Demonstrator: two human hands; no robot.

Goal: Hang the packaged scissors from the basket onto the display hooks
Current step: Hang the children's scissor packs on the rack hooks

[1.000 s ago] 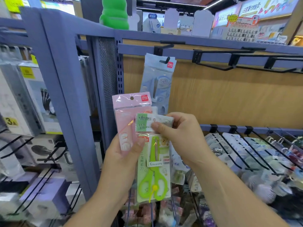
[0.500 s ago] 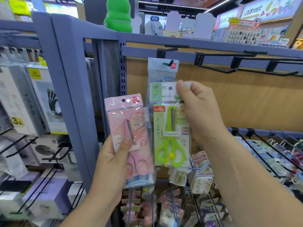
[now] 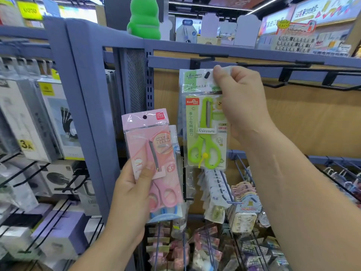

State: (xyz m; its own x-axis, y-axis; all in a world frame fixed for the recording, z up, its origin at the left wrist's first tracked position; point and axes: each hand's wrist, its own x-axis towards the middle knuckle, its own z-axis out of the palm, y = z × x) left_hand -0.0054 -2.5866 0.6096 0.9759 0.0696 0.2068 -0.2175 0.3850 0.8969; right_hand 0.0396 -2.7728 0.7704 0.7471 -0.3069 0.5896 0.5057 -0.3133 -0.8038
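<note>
My right hand [image 3: 240, 98] pinches the top of the green scissors pack [image 3: 203, 130], hanging lengthwise down, hole at the hook [image 3: 207, 75] tip just left of my fingers [image 3: 220, 72]; left hand [image 3: 132, 192] grips the pink pack [image 3: 154, 149] below.

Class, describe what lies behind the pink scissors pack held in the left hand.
Behind the pink scissors pack, a second pack peeks out at the right edge, blue handles showing below. The rest of it is covered.
</note>
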